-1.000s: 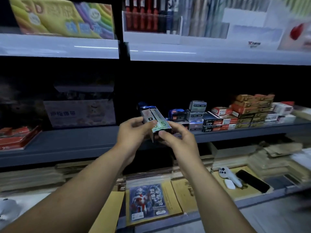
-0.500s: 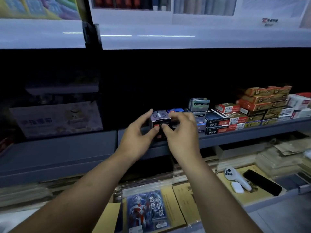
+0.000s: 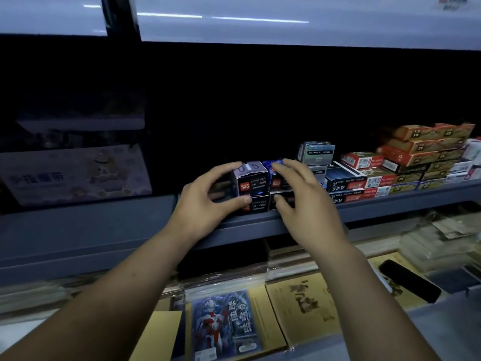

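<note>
Cardboard carton (image 3: 75, 175), pale and printed with characters, sits far left in the dark bay on the grey shelf (image 3: 86, 230). Next comes the left hand (image 3: 205, 201), curled round the grey-topped box (image 3: 251, 178): its forefinger hooks over the top left edge, and its thumb lies at the seam under the front, against the dark box (image 3: 256, 205) beneath. The grey-topped box stands upright on that dark box at the shelf's front edge, marked 0.5 on top. Touching its right side is a blue box (image 3: 273, 175). The right hand (image 3: 304, 201) is spread and relaxed, fingertips resting on the blue box, thumb low before the stack. Further right a grey-green box (image 3: 316, 152) tops a pile, then come black boxes (image 3: 341, 178), red-and-white packs (image 3: 361, 160) and stacked orange boxes (image 3: 426, 147)
</note>
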A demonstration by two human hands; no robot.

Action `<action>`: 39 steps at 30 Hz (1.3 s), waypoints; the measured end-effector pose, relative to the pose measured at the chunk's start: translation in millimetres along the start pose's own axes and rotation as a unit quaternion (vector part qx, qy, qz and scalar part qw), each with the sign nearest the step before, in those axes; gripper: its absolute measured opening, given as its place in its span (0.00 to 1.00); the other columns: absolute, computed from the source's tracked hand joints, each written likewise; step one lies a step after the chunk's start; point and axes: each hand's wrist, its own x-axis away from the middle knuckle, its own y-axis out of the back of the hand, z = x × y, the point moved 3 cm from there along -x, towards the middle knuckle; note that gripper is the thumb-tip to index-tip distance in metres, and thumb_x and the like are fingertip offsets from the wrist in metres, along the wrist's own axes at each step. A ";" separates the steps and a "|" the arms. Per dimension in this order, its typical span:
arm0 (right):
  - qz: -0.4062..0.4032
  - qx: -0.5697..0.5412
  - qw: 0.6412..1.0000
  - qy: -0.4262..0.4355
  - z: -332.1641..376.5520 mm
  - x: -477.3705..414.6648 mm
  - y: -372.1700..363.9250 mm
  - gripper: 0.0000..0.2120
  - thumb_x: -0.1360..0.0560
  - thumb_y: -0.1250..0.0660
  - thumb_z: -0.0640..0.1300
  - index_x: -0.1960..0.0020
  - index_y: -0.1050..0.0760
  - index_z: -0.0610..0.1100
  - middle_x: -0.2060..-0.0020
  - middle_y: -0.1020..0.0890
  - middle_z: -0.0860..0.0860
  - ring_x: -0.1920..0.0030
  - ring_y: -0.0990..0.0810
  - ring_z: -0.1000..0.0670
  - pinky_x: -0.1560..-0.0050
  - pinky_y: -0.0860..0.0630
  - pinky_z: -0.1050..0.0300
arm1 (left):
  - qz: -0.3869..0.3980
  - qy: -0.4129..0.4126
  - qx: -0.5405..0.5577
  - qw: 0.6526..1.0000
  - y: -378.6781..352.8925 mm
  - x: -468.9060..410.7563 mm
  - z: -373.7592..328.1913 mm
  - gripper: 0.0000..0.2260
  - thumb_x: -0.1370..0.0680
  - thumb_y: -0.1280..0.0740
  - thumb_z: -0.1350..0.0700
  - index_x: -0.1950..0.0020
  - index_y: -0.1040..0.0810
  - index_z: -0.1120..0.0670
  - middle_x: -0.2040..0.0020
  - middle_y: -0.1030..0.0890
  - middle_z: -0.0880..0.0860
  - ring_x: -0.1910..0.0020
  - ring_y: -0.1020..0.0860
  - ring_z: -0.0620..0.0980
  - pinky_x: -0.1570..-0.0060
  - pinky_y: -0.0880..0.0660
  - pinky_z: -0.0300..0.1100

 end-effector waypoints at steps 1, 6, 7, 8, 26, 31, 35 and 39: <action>-0.010 -0.012 1.000 0.002 -0.7 1.4 0.4 0.26 0.18 0.34 0.44 0.22 0.33 0.53 0.23 0.37 0.60 0.45 0.22 0.50 0.47 0.21 0.45 | -0.002 -0.006 0.003 1.000 -0.3 1.0 -0.4 0.29 0.30 0.20 0.54 0.31 0.23 0.41 0.35 0.19 0.44 0.36 0.20 0.42 0.33 0.24 0.49; -0.044 -0.035 0.998 0.003 -0.5 4.2 -0.7 0.23 0.17 0.35 0.43 0.24 0.30 0.52 0.24 0.33 0.59 0.38 0.30 0.58 0.40 0.23 0.49 | -0.011 -0.019 0.002 1.000 -1.2 3.5 -1.5 0.29 0.29 0.20 0.55 0.31 0.23 0.40 0.37 0.18 0.44 0.38 0.20 0.39 0.34 0.24 0.44; -0.046 -0.040 0.998 0.004 -0.6 4.7 -2.1 0.23 0.17 0.35 0.43 0.23 0.30 0.52 0.24 0.33 0.59 0.37 0.29 0.58 0.39 0.24 0.51 | -0.010 -0.020 0.006 1.000 -1.4 3.3 -1.4 0.29 0.29 0.20 0.55 0.31 0.23 0.40 0.37 0.18 0.45 0.38 0.20 0.40 0.35 0.23 0.44; -0.048 -0.042 0.998 0.006 -1.0 5.1 -3.7 0.23 0.17 0.35 0.43 0.23 0.31 0.52 0.23 0.34 0.59 0.36 0.29 0.57 0.39 0.24 0.52 | -0.010 -0.021 0.011 1.000 -1.7 3.0 -0.9 0.29 0.29 0.20 0.56 0.30 0.23 0.41 0.37 0.18 0.46 0.38 0.20 0.41 0.36 0.22 0.43; -0.254 -0.069 0.964 -0.038 -1.9 3.2 14.0 0.19 0.22 0.29 0.46 0.32 0.25 0.45 0.31 0.30 0.47 0.44 0.24 0.50 0.47 0.23 0.56 | -0.017 -0.044 0.013 0.999 -0.8 1.3 -0.8 0.25 0.26 0.23 0.55 0.30 0.23 0.42 0.39 0.23 0.48 0.40 0.18 0.45 0.42 0.22 0.34; -0.193 -0.079 0.958 -0.198 -20.2 -27.0 26.2 0.43 0.26 0.26 0.58 0.20 0.41 0.43 0.25 0.34 0.43 0.25 0.38 0.42 0.29 0.33 0.48 | -0.005 -0.044 0.012 0.999 -1.0 3.5 -2.3 0.26 0.26 0.23 0.55 0.29 0.24 0.42 0.37 0.22 0.45 0.38 0.20 0.44 0.40 0.21 0.39; -0.145 -0.093 0.960 -0.220 -31.0 -41.7 23.2 0.39 0.31 0.31 0.65 0.28 0.33 0.45 0.42 0.18 0.45 0.38 0.23 0.38 0.40 0.23 0.37 | -0.003 -0.044 0.021 0.999 -1.2 4.5 -2.3 0.27 0.26 0.22 0.58 0.29 0.24 0.44 0.36 0.23 0.45 0.38 0.20 0.44 0.42 0.20 0.40; -0.125 -0.090 0.966 -0.207 -30.5 -38.7 24.9 0.35 0.32 0.33 0.66 0.31 0.32 0.47 0.50 0.19 0.48 0.43 0.21 0.38 0.46 0.21 0.38 | -0.007 -0.045 0.024 0.999 -1.5 3.4 -1.1 0.27 0.26 0.22 0.58 0.30 0.23 0.44 0.36 0.23 0.45 0.38 0.20 0.44 0.42 0.19 0.42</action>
